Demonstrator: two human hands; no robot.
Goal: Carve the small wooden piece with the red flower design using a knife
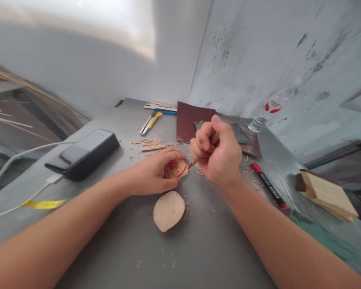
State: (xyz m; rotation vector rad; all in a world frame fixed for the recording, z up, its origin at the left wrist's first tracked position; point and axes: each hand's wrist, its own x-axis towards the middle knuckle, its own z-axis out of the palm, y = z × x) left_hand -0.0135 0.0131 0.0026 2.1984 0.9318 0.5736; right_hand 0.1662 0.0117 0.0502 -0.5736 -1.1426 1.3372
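Observation:
My left hand [155, 172] is closed around a small pale wood piece [179, 173], pressing it to the grey table. Red marker lines on that piece form a flower and a curved border. My right hand [216, 150] makes a fist around a slim carving tool [192, 163]; most of its handle is hidden in the fingers. The tool's narrow end meets the right edge of the wood piece, beside my left fingertips. Closer to me lies a second pale wood piece [169, 211], rounded with a pointed lower end, touched by neither hand.
Shavings [152, 143] are scattered around my hands. Farther back are a yellow utility knife [151, 123], thin sticks [161, 106] and brown sheets [191, 120]. A black device [82, 154] with cables stands left. A marker [268, 184], water bottle [266, 112] and wood block [327, 194] are right.

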